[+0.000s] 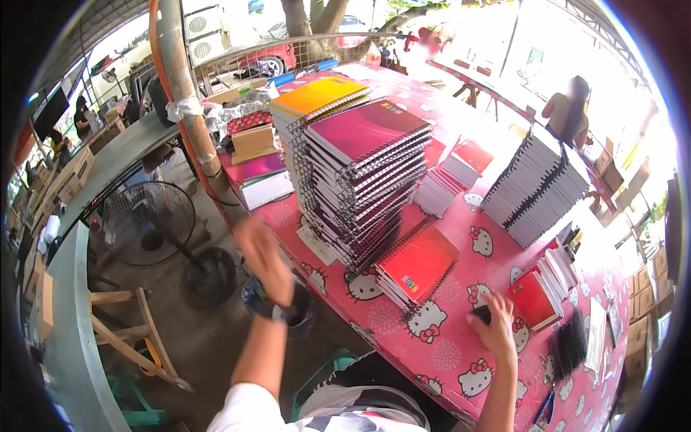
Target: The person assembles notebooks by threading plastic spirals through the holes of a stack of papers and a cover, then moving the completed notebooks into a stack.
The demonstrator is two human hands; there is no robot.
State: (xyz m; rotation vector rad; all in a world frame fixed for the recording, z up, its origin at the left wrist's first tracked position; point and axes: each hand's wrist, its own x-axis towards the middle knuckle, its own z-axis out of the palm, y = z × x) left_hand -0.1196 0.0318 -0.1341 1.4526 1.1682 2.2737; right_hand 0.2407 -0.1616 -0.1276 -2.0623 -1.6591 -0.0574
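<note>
My left hand point(267, 263), with a band on its wrist, is off the table's left edge, above the floor. It is blurred, its fingers look stretched out, and nothing shows in it. My right hand point(497, 327) is low over the pink tabletop, fingers curled round a small black object point(482, 314) whose kind I cannot make out. Left of that hand lies a short stack of red spiral notebooks point(421, 263). Just right of it are red-covered booklets point(538, 297). Farther back rises a tall stack of purple spiral notebooks point(371, 133), beside yellow-covered ones point(317, 97).
A block of spiral-bound books point(536, 189) stands at the far right. Black binding coils point(566, 344) and pliers point(545, 410) lie near the right edge. Left of the table are a pole point(188, 108), a standing fan point(149, 223) and a dark bin point(299, 317).
</note>
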